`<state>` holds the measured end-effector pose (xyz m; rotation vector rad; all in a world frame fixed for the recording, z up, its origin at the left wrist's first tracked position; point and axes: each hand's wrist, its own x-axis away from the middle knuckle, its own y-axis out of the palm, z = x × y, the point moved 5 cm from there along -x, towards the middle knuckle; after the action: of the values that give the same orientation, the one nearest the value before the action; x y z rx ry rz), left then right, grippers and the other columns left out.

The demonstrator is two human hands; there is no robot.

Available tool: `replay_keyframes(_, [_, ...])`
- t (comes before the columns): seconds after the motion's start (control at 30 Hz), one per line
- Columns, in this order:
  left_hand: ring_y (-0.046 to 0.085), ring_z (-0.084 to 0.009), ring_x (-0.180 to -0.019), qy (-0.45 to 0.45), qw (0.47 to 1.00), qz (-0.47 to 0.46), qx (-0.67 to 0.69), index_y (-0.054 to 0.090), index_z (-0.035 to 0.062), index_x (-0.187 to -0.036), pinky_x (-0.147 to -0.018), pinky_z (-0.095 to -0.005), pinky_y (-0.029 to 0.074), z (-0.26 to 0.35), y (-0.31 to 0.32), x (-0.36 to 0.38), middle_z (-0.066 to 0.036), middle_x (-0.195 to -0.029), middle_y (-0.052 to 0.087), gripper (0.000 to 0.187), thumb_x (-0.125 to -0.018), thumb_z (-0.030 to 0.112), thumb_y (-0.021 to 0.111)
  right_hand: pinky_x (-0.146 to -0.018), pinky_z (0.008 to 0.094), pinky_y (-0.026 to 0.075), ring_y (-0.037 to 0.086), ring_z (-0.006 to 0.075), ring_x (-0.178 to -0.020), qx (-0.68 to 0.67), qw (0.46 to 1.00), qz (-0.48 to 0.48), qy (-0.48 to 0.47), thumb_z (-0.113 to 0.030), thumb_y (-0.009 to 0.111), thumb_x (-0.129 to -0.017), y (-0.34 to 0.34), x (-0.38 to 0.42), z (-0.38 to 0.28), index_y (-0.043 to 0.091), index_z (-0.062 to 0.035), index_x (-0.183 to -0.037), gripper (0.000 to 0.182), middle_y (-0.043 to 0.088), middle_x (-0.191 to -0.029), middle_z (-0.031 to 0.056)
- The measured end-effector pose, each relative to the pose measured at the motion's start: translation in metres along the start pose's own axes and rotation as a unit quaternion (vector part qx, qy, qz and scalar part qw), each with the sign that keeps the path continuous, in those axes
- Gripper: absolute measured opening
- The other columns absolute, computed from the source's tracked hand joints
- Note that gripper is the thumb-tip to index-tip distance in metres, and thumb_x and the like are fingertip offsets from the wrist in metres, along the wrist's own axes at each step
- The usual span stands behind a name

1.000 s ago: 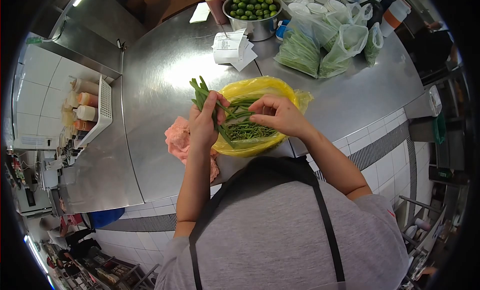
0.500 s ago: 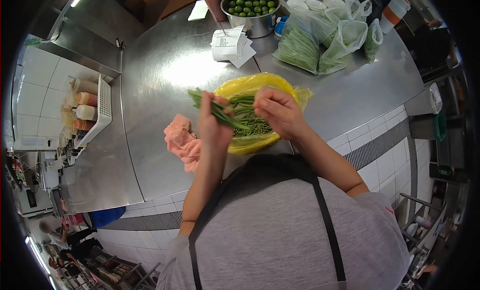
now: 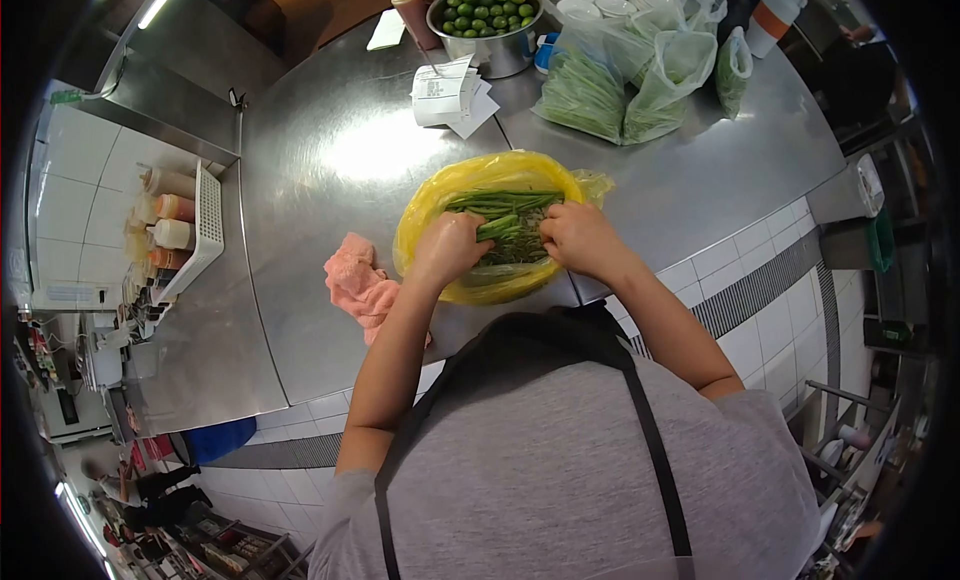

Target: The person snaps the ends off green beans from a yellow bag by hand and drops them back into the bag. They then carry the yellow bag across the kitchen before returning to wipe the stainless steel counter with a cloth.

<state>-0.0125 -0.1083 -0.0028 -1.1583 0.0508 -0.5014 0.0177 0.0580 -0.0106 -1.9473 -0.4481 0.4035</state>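
Observation:
A bowl-shaped container lined with a yellow plastic bag (image 3: 425,195) stands in front of me on the steel table. Long green beans (image 3: 515,200) lie across its far side, and thinner, darker green bits (image 3: 520,250) cover the bottom nearer to me. My left hand (image 3: 450,248) reaches over the left rim, its fingers closed round a small bundle of green beans low in the container. At the right side, my right hand (image 3: 585,242) dips in with curled fingertips pressed together at the green bits. What those fingertips hold is hidden.
A pink cloth (image 3: 358,285) lies left of the container. Farther back are paper slips (image 3: 445,95), a metal bowl of limes (image 3: 490,48) and plastic bags of green vegetables (image 3: 580,95). A white basket of sauce bottles (image 3: 208,220) stands left. Another person (image 3: 125,485) is in the background.
Both hands have come down into the yellow-lined container. The bundle of green beans, held up in my left hand before, is now low among the others.

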Motion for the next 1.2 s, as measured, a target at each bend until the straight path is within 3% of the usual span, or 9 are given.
replay_keyframes(0.27, [0.059,-0.0348,-0.067,-0.029,0.991,0.013,0.127,0.061,-0.0011,-0.079,-0.062,-0.0409,0.046,0.021,-0.016,0.004,-0.022,-0.069,0.059,0.025,-0.068,0.020,0.066,-0.072,0.0425,0.042,0.057,0.0272,-0.083,0.052,0.996,-0.002,0.076,-0.016,0.058,-0.070,-0.016,0.009,0.041,0.062,-0.0083,-0.080,0.013,0.058,-0.082,0.0082])
replay_keyframes(0.47, [0.059,-0.0341,-0.065,-0.046,0.990,0.054,0.123,0.060,-0.0008,-0.078,-0.061,-0.0402,0.045,0.035,-0.022,0.002,-0.021,-0.068,0.059,0.023,-0.068,0.019,0.067,-0.072,0.0368,0.042,0.056,0.0255,-0.083,-0.087,0.975,0.203,0.034,-0.014,0.057,-0.071,-0.074,0.010,0.036,0.059,-0.0081,-0.081,0.012,0.057,-0.085,0.0067])
replay_keyframes(0.53, [0.059,-0.0341,-0.065,-0.050,0.992,0.054,0.104,0.060,-0.0005,-0.078,-0.061,-0.0401,0.045,0.043,-0.024,0.003,-0.021,-0.068,0.059,0.023,-0.068,0.019,0.066,-0.073,0.0345,0.043,0.055,0.0234,-0.083,-0.087,0.967,0.219,-0.101,-0.012,0.062,-0.072,-0.083,0.011,0.023,0.061,-0.0088,-0.088,0.017,0.056,-0.084,0.0050])
replay_keyframes(0.73, [0.060,-0.0335,-0.067,-0.059,0.989,0.079,0.109,0.061,0.0012,-0.084,-0.062,-0.0405,0.046,0.056,-0.030,0.005,-0.019,-0.070,0.060,0.024,-0.070,0.019,0.066,-0.069,0.0344,0.042,0.054,0.0218,-0.076,0.009,0.977,0.157,-0.141,-0.013,0.055,-0.072,-0.059,0.003,0.030,0.052,-0.0076,-0.070,0.007,0.052,-0.076,0.0052])
replay_keyframes(0.97, [0.060,-0.0313,-0.064,0.021,0.985,0.153,0.071,0.062,0.0023,-0.088,-0.060,-0.0370,0.046,0.067,-0.014,0.007,-0.017,-0.069,0.061,0.022,-0.074,0.020,0.066,-0.068,0.0349,0.042,0.054,0.0245,-0.079,-0.014,0.972,0.135,-0.192,-0.010,0.058,-0.074,-0.057,-0.008,0.013,0.056,-0.0058,-0.079,0.007,0.053,-0.079,0.0074])
replay_keyframes(1.03, [0.060,-0.0309,-0.063,0.017,0.984,0.160,0.078,0.062,0.0027,-0.087,-0.061,-0.0371,0.047,0.073,-0.022,0.000,-0.016,-0.068,0.061,0.020,-0.075,0.019,0.065,-0.063,0.0291,0.043,0.055,0.0190,-0.073,-0.220,0.939,0.208,-0.161,-0.005,0.059,-0.075,-0.071,-0.010,0.015,0.057,-0.0029,-0.084,0.010,0.054,-0.079,0.0066])
replay_keyframes(1.07, [0.060,-0.0264,-0.060,-0.007,0.974,0.171,0.148,0.062,0.0024,-0.087,-0.059,-0.0338,0.047,0.072,-0.025,0.003,-0.014,-0.065,0.061,0.018,-0.077,0.018,0.064,-0.063,0.0291,0.043,0.055,0.0190,-0.073,-0.219,0.940,0.204,-0.164,-0.005,0.059,-0.075,-0.073,-0.013,0.016,0.057,-0.0029,-0.084,0.010,0.054,-0.079,0.0066])
replay_keyframes(1.13, [0.060,-0.0218,-0.057,-0.045,0.958,0.177,0.220,0.062,0.0020,-0.086,-0.056,-0.0305,0.046,0.070,-0.023,0.009,-0.011,-0.063,0.061,0.017,-0.079,0.017,0.063,-0.058,0.0236,0.041,0.052,0.0114,-0.069,-0.567,0.819,0.080,0.026,-0.005,0.061,-0.077,-0.060,-0.020,0.030,0.058,-0.0012,-0.088,0.012,0.055,-0.079,0.0041])
replay_keyframes(1.2, [0.058,-0.0134,-0.057,-0.082,0.863,0.271,0.418,0.061,-0.0002,-0.086,-0.054,-0.0248,0.044,0.057,-0.027,0.015,-0.006,-0.063,0.061,0.015,-0.084,0.015,0.059,-0.056,0.0209,0.039,0.050,0.0057,-0.068,-0.524,0.844,0.115,-0.008,-0.009,0.061,-0.080,-0.064,-0.025,0.035,0.059,-0.0002,-0.089,0.013,0.054,-0.079,0.0013])
